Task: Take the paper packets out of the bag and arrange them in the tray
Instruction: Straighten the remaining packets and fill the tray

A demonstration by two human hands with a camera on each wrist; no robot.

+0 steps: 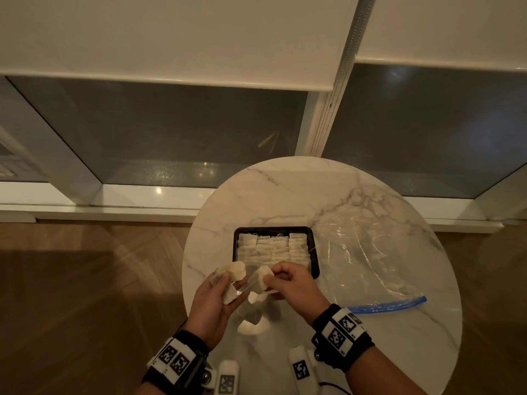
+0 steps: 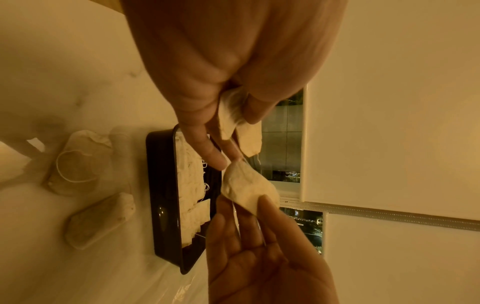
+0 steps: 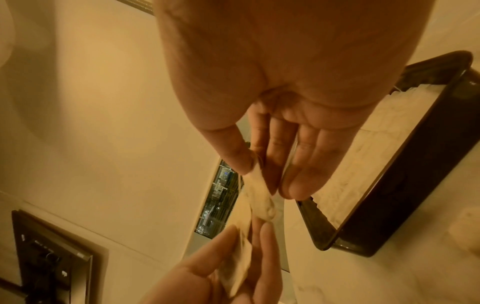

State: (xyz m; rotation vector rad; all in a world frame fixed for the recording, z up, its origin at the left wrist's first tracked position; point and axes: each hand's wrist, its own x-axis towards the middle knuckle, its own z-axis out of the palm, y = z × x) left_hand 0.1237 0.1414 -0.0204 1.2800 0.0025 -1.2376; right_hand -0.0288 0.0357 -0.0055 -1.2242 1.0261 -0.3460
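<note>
At the near edge of the round marble tabletop (image 1: pixel 285 195), lying loose just below the hands: a few paper packets (image 1: pixel 252 317), strings trailing, well short of the tray. Above them, hovering over the near-left part of the surface, left hand (image 1: pixel 212 306) gripping several packets (image 1: pixel 235 273) between thumb and curled fingers, corners fanning out past the fingertips. Just beside it, right hand (image 1: pixel 293 286) pinching one packet (image 1: pixel 261 277) between thumb and forefinger, other fingers reaching forward, the packet poking out leftward toward the left hand's bunch; from the left wrist view, both pinches showing clearly, the two held lots almost touching. Partly blocking the tray's near rim, both hands and their packets. Beyond them, sitting mid-table, black tray (image 1: pixel 313 252) nearly filled with rows of packets (image 1: pixel 273 249) standing on edge, threads straggling across. Lying flat to the tray's right, reaching toward the right edge: clear plastic bag (image 1: pixel 370 252), crumpled, blue zip strip nearest. Farther off, beyond the far edge, window glass and lowered blinds.
</note>
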